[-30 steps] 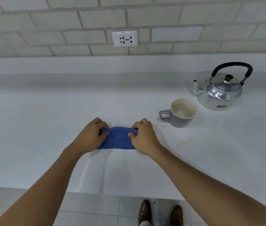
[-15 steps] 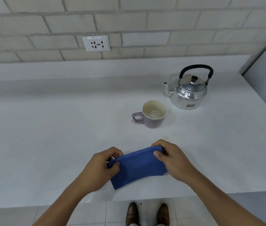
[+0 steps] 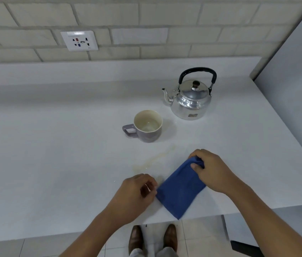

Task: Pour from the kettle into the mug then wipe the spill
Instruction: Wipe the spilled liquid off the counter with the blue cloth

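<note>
**Cloth readied for the wipe**

The blue cloth (image 3: 180, 186) is seen folded into a rough oblong, lying slantwise near the front edge of the white counter (image 3: 53, 154), its lower corner reaching just past that edge. Its upper end is bunched and pinched between thumb and fingers of the right hand (image 3: 211, 170). The left hand (image 3: 137, 193) is held just beside the cloth's left edge with fingers loosely curled; whether the cloth is touched by it cannot be told.

A faint yellowish spill (image 3: 153, 158) is spread on the counter between cloth and mug (image 3: 147, 126). Some liquid is visible in the mug, and the kettle (image 3: 191, 97) is stood upright behind it, so the pouring is judged done and the wiping is in hand. Next, the cloth would need to be pressed flat and drawn leftward across the streak.
</note>
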Tool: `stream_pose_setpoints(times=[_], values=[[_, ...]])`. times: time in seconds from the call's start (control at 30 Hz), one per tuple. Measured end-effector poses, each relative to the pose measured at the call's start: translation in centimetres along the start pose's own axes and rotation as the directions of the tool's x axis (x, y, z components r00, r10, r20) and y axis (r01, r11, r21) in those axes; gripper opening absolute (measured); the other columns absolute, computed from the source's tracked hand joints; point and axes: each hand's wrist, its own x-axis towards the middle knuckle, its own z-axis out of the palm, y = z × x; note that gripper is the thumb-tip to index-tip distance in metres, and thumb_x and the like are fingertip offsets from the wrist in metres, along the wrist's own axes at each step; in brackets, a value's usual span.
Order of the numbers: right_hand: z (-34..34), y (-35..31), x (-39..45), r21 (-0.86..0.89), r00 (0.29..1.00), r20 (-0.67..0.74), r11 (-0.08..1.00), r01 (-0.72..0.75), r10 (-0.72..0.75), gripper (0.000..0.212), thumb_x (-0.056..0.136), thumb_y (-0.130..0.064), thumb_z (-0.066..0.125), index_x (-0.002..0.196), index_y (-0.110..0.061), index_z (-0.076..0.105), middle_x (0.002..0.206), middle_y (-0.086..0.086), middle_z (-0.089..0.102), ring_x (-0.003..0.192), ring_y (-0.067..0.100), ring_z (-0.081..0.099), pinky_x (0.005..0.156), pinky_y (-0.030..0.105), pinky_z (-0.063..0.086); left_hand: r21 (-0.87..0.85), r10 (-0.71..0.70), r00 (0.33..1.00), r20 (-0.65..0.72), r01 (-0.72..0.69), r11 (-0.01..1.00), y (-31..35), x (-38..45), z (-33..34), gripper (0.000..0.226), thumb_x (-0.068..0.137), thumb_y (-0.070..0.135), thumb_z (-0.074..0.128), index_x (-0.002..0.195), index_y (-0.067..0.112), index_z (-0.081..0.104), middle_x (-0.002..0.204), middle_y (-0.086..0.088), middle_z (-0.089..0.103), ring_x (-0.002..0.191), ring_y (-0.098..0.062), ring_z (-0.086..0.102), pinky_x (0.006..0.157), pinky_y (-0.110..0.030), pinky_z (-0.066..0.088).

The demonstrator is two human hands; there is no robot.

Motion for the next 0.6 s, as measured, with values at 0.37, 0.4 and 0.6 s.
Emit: stream_pose_setpoints(times=[0.37,0.4,0.6], values=[[6.8,-3.2,-4.6,-0.373,0.949,-0.287,0.898,-0.233,0.127,0.064,0.094,-0.05,0.054,0.147,-0.015,0.046,0.136,0.007,0.051,0.12,0.026,0.047,0.087,0.038,0.055,0.34,0.086,0.969,-0.232,-0.002,0.941,-5.5,-0.1,-3.6,0.047,0.091,0.017,0.078,0.136,0.012,0.067,0.145,-0.007,0.063,0.137,-0.03,0.058,0.109,-0.047,0.052],[7.8,-3.3,-5.2,-0.401,0.95,-0.279,0.882,-0.248,0.14,0.072,0.095,-0.056,0.05,0.151,-0.013,0.041,0.145,0.01,0.048,0.128,0.029,0.045,0.096,0.04,0.052,0.363,0.086,0.969,-0.234,0.005,0.932,-6.0,-0.3,-3.5,0.051,0.094,0.025,0.076,0.142,0.012,0.063,0.151,-0.007,0.059,0.143,-0.03,0.052,0.112,-0.048,0.049],[9.9,-1.3,-5.8,-0.485,0.953,-0.222,0.824,-0.292,0.207,0.084,0.101,-0.057,0.035,0.161,-0.003,0.013,0.169,0.021,0.014,0.156,0.037,0.014,0.126,0.049,0.015,0.518,0.017,0.993,-0.113,0.044,0.855,-8.9,-1.8,-3.7,0.081,0.1,0.072,0.038,0.164,0.022,0.032,0.174,0.006,0.024,0.164,-0.016,0.012,0.129,-0.041,0.022]])
